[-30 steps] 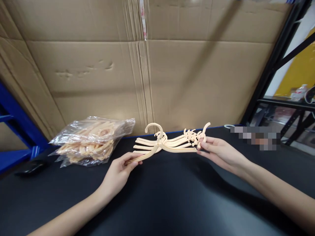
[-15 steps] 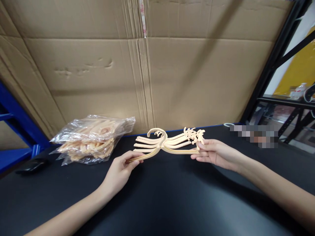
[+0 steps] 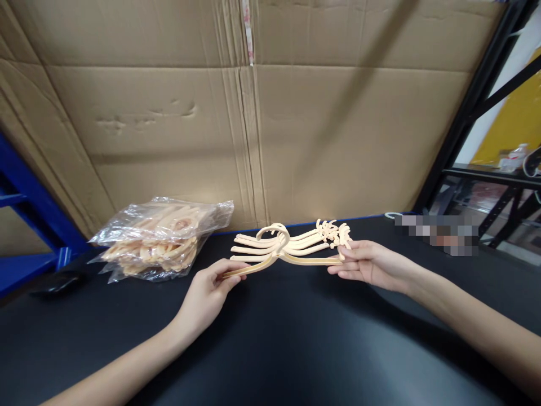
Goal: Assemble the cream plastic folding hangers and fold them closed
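A cream-coloured clothes hanger is held between my hands above the dark table. My left hand pinches the end of its left arm. Thumb and fingers of my right hand close on the tip of its right arm. Its hook curls up in the middle. Just behind it, several more cream hangers lie in a row, overlapped in part by the held one. By their right ends sits a cluster of small cream curved pieces, partly behind my right fingertips.
Left of the hangers stand clear plastic bags full of cream pieces. A black computer mouse lies at the far left on the black tabletop. Cardboard walls off the back, and a black metal rack rises at the right.
The held hanger's hook has tipped slightly backward and down. Both hands keep their grip in nearly the same place.
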Tool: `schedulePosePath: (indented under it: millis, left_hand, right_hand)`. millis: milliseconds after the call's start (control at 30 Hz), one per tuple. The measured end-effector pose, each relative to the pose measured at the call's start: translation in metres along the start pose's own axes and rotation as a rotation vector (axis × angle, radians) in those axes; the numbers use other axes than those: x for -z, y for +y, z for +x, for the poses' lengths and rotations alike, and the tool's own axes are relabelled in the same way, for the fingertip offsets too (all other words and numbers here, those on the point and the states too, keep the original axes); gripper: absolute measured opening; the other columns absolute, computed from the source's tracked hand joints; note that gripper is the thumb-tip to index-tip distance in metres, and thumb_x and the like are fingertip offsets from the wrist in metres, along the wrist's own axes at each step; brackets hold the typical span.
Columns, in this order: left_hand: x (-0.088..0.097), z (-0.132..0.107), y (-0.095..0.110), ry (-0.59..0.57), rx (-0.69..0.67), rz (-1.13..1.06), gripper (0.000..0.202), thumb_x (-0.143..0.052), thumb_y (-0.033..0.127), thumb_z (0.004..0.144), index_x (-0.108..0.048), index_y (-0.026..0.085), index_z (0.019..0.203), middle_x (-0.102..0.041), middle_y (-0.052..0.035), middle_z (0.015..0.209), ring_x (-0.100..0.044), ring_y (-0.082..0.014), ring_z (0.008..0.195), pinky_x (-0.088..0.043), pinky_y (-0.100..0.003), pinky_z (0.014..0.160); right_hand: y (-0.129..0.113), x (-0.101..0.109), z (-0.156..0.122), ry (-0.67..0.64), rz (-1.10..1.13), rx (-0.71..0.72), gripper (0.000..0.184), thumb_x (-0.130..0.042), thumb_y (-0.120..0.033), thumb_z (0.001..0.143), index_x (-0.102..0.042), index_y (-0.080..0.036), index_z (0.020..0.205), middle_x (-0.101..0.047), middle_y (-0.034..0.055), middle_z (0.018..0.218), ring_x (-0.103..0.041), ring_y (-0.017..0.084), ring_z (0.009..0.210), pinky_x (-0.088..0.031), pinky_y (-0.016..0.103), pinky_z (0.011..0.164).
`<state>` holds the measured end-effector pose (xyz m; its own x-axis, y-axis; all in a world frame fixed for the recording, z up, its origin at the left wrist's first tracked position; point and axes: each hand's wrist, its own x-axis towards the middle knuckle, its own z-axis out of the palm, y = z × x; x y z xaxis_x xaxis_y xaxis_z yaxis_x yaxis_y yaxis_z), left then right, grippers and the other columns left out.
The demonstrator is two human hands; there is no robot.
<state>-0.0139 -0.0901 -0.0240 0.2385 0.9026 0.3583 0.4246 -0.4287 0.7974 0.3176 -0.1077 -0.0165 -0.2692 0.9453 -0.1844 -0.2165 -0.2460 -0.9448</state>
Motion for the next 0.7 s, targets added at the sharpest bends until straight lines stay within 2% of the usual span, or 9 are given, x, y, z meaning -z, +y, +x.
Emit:
schedulePosePath:
  millis: [200,300,400,500,700]
  left_hand:
    - [0.0,-0.001,0.0,-0.004,-0.003,0.009,0.019,-0.059,0.028,0.073,-0.07,0.02,0.086,-0.073,-0.0035,0.081,-0.068,-0.0216,0.077,-0.053,-0.033,0.078]
    - [0.0,0.0,0.0,-0.012,-0.011,0.022,0.02,-0.058,0.027,0.074,-0.07,0.02,0.087,-0.073,-0.0036,0.081,-0.068,-0.0216,0.076,-0.053,-0.033,0.077]
    - [0.001,-0.001,0.0,-0.019,-0.016,0.025,0.02,-0.058,0.027,0.075,-0.07,0.02,0.088,-0.072,-0.0037,0.081,-0.068,-0.0213,0.075,-0.053,-0.033,0.075]
    - [0.001,-0.001,0.0,-0.014,-0.011,0.021,0.02,-0.058,0.028,0.074,-0.07,0.019,0.087,-0.072,-0.0036,0.079,-0.068,-0.0208,0.073,-0.053,-0.032,0.074]
    - [0.001,-0.002,-0.003,0.006,0.015,-0.012,0.022,-0.058,0.03,0.075,-0.07,0.019,0.09,-0.072,-0.0042,0.082,-0.068,-0.0208,0.073,-0.052,-0.032,0.073]
  right_hand:
    - [0.001,-0.007,-0.001,0.049,0.028,-0.006,0.018,-0.071,-0.022,0.077,-0.055,-0.015,0.075,-0.067,0.0084,0.083,-0.07,0.021,0.085,-0.058,0.027,0.079]
    - [0.001,-0.012,-0.002,0.075,0.009,0.042,0.02,-0.073,-0.021,0.075,-0.054,-0.015,0.074,-0.069,0.0121,0.089,-0.07,0.021,0.083,-0.057,0.03,0.084]
    - [0.003,-0.016,-0.003,0.111,-0.018,0.107,0.026,-0.077,-0.024,0.071,-0.052,-0.016,0.071,-0.069,0.0103,0.084,-0.07,0.023,0.081,-0.055,0.037,0.09]
    - [0.007,-0.018,-0.002,0.135,-0.04,0.172,0.032,-0.08,-0.03,0.066,-0.051,-0.017,0.071,-0.067,0.0061,0.077,-0.07,0.024,0.078,-0.055,0.041,0.088]
    - [0.013,-0.022,-0.001,0.182,-0.015,0.282,0.036,-0.084,-0.031,0.061,-0.054,-0.015,0.072,-0.06,-0.0006,0.071,-0.069,0.019,0.071,-0.059,0.037,0.081]
